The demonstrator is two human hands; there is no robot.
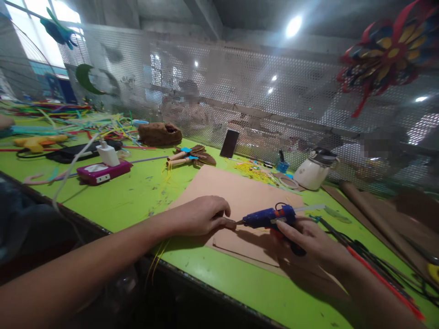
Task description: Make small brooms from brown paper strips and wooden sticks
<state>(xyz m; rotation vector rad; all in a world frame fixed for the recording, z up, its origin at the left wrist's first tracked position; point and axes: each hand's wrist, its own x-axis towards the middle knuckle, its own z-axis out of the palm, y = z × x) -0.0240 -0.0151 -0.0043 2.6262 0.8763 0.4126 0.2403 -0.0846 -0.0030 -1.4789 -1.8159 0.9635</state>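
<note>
My right hand [308, 235] is wrapped round a blue hot glue gun [262, 218], its nozzle pointing left. A pale glue stick [310, 208] juts out of the gun's back end. My left hand [202, 214] is closed on a small brown piece [230, 224], of which only the end shows past the fingertips. The glue gun's nozzle is at that end; whether it touches I cannot tell. Below both hands lie sheets of brown paper [219, 185] on the green table [137, 201]. Yellow strands [158, 260] hang over the table edge below my left wrist.
Left stand a magenta power strip [103, 172] with a white plug, a black case [77, 151] and a yellow glue gun [43, 144]. Behind the paper are brown winged figures [195, 156], a phone [229, 143], yellow scraps [255, 171] and a white jug [312, 171]. A perforated screen [240, 87] stands behind.
</note>
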